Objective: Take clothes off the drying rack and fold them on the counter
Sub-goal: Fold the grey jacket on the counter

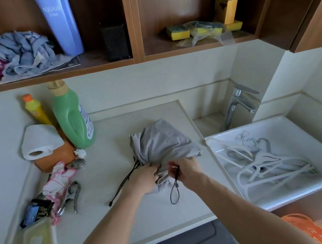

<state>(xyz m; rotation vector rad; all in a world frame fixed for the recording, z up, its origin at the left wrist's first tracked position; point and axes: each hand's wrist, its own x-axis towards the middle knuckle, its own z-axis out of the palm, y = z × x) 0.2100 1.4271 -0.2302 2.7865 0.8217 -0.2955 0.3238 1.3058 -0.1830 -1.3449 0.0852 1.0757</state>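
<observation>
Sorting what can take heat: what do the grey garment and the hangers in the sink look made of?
Grey garment: soft matte fabric, probably thin cotton or synthetic; it creases and bunches. Hangers: likely smooth plastic, white and grey, in moulded thick bars.

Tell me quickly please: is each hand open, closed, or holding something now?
Left hand: closed, its fingers grip the near edge of the grey garment.
Right hand: closed, its fingers pinch the black drawstring.

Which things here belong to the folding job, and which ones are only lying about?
Job: grey garment, its black drawstring, left hand, right hand, counter.
Lying about: white hangers, green detergent bottle, toilet paper roll, faucet.
</observation>
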